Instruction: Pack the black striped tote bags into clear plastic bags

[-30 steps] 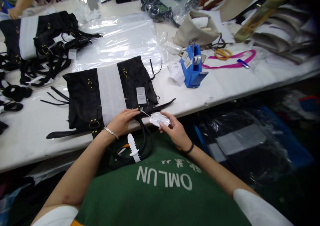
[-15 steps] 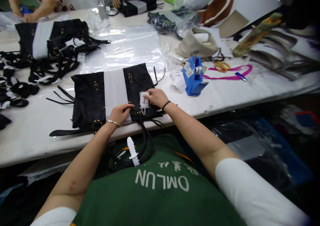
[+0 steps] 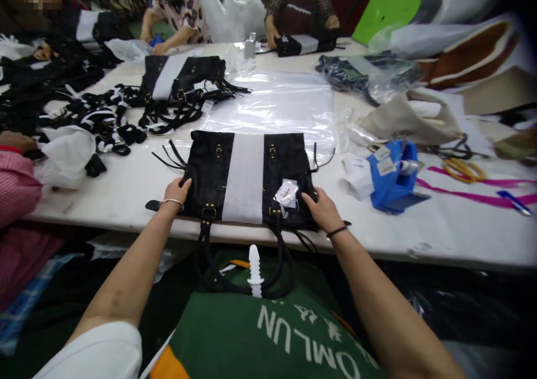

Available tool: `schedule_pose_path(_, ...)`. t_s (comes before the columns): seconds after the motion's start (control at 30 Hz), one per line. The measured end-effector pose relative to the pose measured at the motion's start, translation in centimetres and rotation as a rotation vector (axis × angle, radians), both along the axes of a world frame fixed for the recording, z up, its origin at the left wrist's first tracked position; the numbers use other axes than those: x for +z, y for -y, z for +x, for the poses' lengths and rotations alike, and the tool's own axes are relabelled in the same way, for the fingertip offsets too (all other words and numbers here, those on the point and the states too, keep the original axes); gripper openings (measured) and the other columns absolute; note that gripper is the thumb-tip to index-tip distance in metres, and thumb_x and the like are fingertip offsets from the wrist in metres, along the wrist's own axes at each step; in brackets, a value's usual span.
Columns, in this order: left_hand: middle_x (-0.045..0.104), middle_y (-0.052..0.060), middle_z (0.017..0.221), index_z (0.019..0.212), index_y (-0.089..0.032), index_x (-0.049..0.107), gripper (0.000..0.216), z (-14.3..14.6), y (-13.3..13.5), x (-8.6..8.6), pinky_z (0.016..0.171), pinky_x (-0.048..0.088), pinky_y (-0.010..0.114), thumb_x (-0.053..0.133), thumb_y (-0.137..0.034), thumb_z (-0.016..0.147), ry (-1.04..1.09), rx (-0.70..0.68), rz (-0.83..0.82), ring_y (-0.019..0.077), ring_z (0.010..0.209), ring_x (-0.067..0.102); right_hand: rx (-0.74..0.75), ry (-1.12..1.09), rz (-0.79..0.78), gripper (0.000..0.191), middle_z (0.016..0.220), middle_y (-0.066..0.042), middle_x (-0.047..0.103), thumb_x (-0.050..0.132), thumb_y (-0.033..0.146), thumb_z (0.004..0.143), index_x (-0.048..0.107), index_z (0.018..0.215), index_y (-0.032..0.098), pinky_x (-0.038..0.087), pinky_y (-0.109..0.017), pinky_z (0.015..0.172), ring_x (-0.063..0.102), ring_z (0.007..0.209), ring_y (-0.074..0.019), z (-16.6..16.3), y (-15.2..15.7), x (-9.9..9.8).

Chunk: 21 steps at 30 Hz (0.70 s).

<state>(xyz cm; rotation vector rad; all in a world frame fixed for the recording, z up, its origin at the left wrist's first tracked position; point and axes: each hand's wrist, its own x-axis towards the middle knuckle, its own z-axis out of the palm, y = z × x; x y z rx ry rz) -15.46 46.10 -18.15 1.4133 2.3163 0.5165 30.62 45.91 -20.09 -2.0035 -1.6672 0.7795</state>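
Observation:
A black handbag (image 3: pixel 205 169) lies flat at the table's front edge, with a pale wrapping band (image 3: pixel 244 177) round its middle. Its two looped handles (image 3: pixel 289 264) hang over the edge toward my apron. My left hand (image 3: pixel 176 194) grips the bag's left side, thumb on top. On the opposite side my right hand (image 3: pixel 324 210) pinches the right edge, fingers partly hidden beneath. A white hang tag (image 3: pixel 286 193) in clear plastic rests on the bag's lower right part.
Clear plastic bags (image 3: pixel 277 102) lie behind the handbag. A blue tape dispenser (image 3: pixel 396 177), orange scissors (image 3: pixel 464 170) and a beige bag (image 3: pixel 413 118) are to the right. Another black handbag (image 3: pixel 193 71) sits back left. A co-worker's pink sleeve (image 3: pixel 17 194) reaches in at left; others work across the table.
My right hand has let go of the tag and moved to the bag's right edge. My left hand has shifted to its left side. The bag now lies straighter, and the view has swung left.

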Motion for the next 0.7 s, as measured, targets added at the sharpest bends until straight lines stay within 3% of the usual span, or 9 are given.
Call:
schedule_pose_path(0.1, 0.075, 0.010, 0.102, 0.105, -0.014, 0.069, 0.045, 1.0, 2.1, -0.4, 0.084, 0.052, 0.031, 0.058, -0.051, 0.082, 0.247, -0.006, -0.010, 0.0245, 0.095, 0.068, 0.044, 0.003, 0.002, 0.055, 0.113, -0.018, 0.069, 0.053, 0.055, 0.082, 0.059, 0.120, 0.015, 0.053, -0.043, 0.090, 0.067, 0.101, -0.0310, 3.4, 2.0, 0.0)
schedule_pose_path(0.17, 0.075, 0.008, 0.098, 0.103, -0.016, 0.070, 0.048, 1.4, 3.5, -0.5, 0.082, 0.053, 0.031, 0.061, -0.056, 0.078, 0.376, -0.053, -0.049, 0.0247, 0.092, 0.069, 0.056, 0.073, -0.079, 0.061, 0.104, -0.018, 0.071, 0.057, 0.058, 0.077, 0.059, 0.120, 0.016, 0.056, -0.046, 0.081, 0.068, 0.093, -0.0332, 6.0, 3.1, 0.8)
schedule_pose_path(0.23, 0.076, 0.008, 0.098, 0.103, -0.017, 0.071, 0.048, 1.7, 4.3, -0.6, 0.083, 0.054, 0.032, 0.063, -0.056, 0.076, 0.408, -0.071, -0.051, 0.0249, 0.091, 0.070, 0.060, 0.160, -0.060, 0.066, 0.100, -0.018, 0.071, 0.061, 0.059, 0.073, 0.058, 0.123, 0.016, 0.056, -0.048, 0.075, 0.068, 0.089, -0.0346, 7.2, 3.1, 2.7)
schedule_pose_path(0.3, 0.075, 0.008, 0.100, 0.102, -0.017, 0.071, 0.043, 1.8, 4.3, -0.9, 0.086, 0.053, 0.034, 0.061, -0.051, 0.079, 0.381, -0.060, -0.014, 0.0245, 0.092, 0.069, 0.079, 0.178, 0.095, 0.067, 0.106, -0.018, 0.069, 0.061, 0.059, 0.076, 0.056, 0.128, 0.017, 0.056, -0.048, 0.078, 0.068, 0.094, -0.0332, 5.4, 1.9, 5.5)
schedule_pose_path(0.37, 0.075, 0.008, 0.101, 0.102, -0.016, 0.071, 0.037, 2.2, 4.0, -1.2, 0.090, 0.052, 0.034, 0.056, -0.044, 0.083, 0.363, -0.047, 0.027, 0.0237, 0.093, 0.069, 0.149, 0.059, 0.197, 0.058, 0.110, -0.015, 0.069, 0.058, 0.057, 0.084, 0.057, 0.129, 0.020, 0.056, -0.044, 0.083, 0.068, 0.096, -0.0285, 0.4, -0.3, 8.1)
schedule_pose_path(0.47, 0.074, 0.008, 0.098, 0.100, -0.017, 0.071, 0.032, 3.1, 3.9, -1.4, 0.090, 0.052, 0.035, 0.052, -0.039, 0.087, 0.314, -0.041, 0.080, 0.0229, 0.091, 0.068, 0.457, -0.324, -0.102, 0.047, 0.096, -0.011, 0.072, 0.054, 0.060, 0.089, 0.065, 0.110, 0.020, 0.056, -0.033, 0.070, 0.070, 0.082, -0.0217, -11.0, -3.8, 9.6)
schedule_pose_path(0.53, 0.073, 0.009, 0.100, 0.102, -0.017, 0.070, 0.030, 3.9, 4.2, -1.3, 0.091, 0.052, 0.036, 0.049, -0.035, 0.090, 0.217, -0.061, 0.145, 0.0233, 0.094, 0.067, 0.565, -0.381, -0.260, 0.049, 0.088, -0.010, 0.072, 0.048, 0.064, 0.092, 0.063, 0.099, 0.019, 0.054, -0.030, 0.064, 0.069, 0.072, -0.0197, -18.7, -5.8, 8.6)
schedule_pose_path(0.63, 0.070, 0.012, 0.104, 0.108, -0.015, 0.067, 0.030, 5.2, 4.8, -1.1, 0.092, 0.052, 0.037, 0.045, -0.028, 0.093, 0.041, -0.130, 0.205, 0.0238, 0.099, 0.065, 0.609, -0.123, -0.198, 0.057, 0.087, -0.014, 0.072, 0.047, 0.071, 0.088, 0.062, 0.089, 0.016, 0.053, -0.034, 0.076, 0.070, 0.081, -0.0241, -27.3, -7.9, 5.7)
schedule_pose_path(0.7, 0.069, 0.013, 0.103, 0.111, -0.014, 0.065, 0.030, 6.0, 5.1, -0.9, 0.088, 0.053, 0.035, 0.042, -0.025, 0.095, -0.037, -0.164, 0.183, 0.0232, 0.097, 0.065, 0.620, 0.063, -0.145, 0.058, 0.094, -0.019, 0.071, 0.051, 0.071, 0.086, 0.064, 0.088, 0.014, 0.051, -0.039, 0.085, 0.069, 0.094, -0.0303, -30.2, -8.9, 3.7)
